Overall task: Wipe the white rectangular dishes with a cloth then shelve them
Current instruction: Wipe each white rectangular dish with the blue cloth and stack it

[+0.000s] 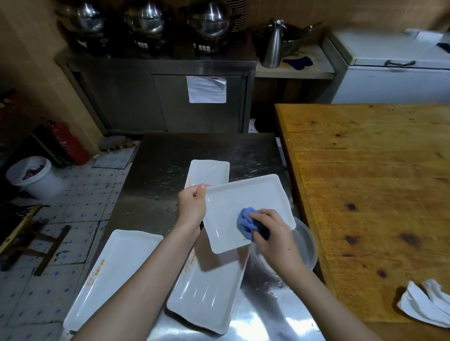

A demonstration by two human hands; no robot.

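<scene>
Left hand (192,203) pinches held dish (245,210) rim; right hand (270,230) presses blue cloth (246,221) inside. Dish likely rigid, slick, breakable; grip edges.

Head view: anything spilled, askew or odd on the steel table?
Water droplets speckle the steel table. The front-left dish lies right along the table's left edge, possibly overhanging. Nothing looks broken.
</scene>
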